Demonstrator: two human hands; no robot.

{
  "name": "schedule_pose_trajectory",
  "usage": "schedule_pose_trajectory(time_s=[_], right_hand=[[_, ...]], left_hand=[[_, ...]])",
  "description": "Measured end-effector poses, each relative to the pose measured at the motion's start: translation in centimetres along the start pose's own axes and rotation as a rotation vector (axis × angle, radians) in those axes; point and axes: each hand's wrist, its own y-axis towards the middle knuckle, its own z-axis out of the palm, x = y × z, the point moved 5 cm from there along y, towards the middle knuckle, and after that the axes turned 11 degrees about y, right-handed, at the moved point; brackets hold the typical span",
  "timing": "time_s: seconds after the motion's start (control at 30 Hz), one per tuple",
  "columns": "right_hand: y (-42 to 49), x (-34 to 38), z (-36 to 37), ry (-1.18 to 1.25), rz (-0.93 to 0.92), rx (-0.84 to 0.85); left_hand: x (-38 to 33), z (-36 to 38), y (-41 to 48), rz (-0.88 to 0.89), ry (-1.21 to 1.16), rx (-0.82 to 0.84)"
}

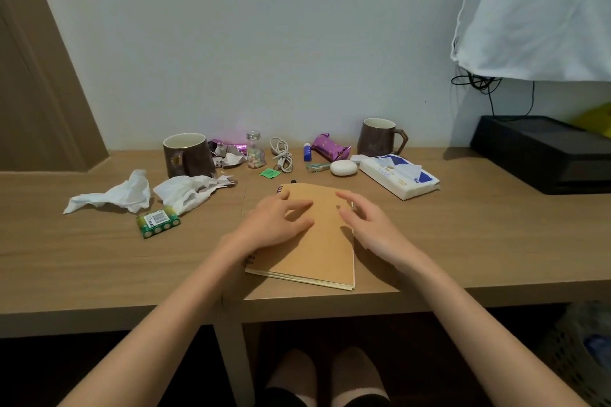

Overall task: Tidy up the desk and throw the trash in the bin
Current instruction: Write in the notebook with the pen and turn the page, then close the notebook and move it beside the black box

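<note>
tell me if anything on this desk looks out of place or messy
Yes. Two crumpled tissues lie loose on the left, beside a pack of batteries. Torn wrappers sit behind the left mug. Nothing looks spilled or broken; both mugs stand upright.

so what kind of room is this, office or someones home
Most likely a home, perhaps a bedroom or dorm desk set against a plain wall. The wooden desk holds personal clutter: two mugs, a brown notebook, a tissue pack and crumpled tissues. Slippered feet show beneath it.
</note>
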Motion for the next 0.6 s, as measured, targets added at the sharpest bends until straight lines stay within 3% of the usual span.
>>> schedule_pose_trajectory(time_s=[0.17, 0.27, 0.5, 0.6], right_hand=[[-0.3, 0.6, 2.5, -0.375, 0.110, 0.121], [-0.6, 0.9, 2.9, -0.483, 0.111, 0.129], [-0.5, 0.6, 2.2, -0.418, 0.040, 0.085], [-0.4, 0.1, 1.1, -0.188, 0.025, -0.026]], left_hand=[[1.4, -0.6, 0.9, -0.058, -0.350, -0.066], [1.7, -1.1, 1.7, -0.132, -0.440, -0.092], [1.6, -1.2, 2.6, -0.294, -0.651, -0.126], [1.5, -1.3, 2.5, -0.313, -0.788, -0.189]])
